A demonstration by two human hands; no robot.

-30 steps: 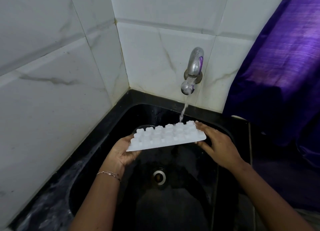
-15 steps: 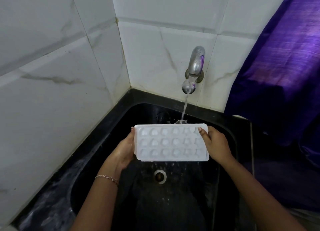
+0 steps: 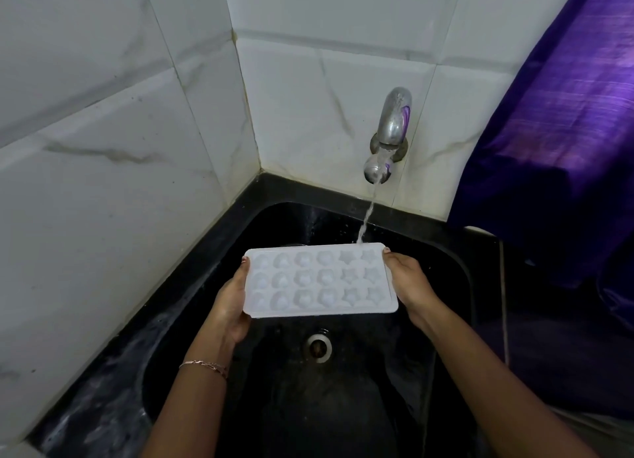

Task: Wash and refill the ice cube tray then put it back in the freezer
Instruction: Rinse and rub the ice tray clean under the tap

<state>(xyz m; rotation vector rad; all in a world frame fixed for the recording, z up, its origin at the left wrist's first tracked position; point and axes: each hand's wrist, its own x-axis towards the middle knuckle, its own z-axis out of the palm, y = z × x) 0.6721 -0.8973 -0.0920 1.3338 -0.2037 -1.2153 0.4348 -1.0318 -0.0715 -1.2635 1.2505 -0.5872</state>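
Ice cube tray point(image 3: 319, 281) between hands; left hand point(image 3: 231, 306), right hand point(image 3: 410, 286) grip opposite ends, fingers likely underneath.

White tiled walls point(image 3: 103, 149), perhaps a curtain point(image 3: 555, 132).

White ice cube tray point(image 3: 319, 281), black sink point(image 3: 219, 252), purple curtain point(image 3: 555, 142).

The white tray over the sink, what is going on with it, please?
A person holds the ice cube tray over a black sink, cavities facing up. The left hand grips its left end and the right hand grips its right end. The tap is running, and the water stream lands on the tray's far right corner. Whether the cavities already hold water cannot be told.
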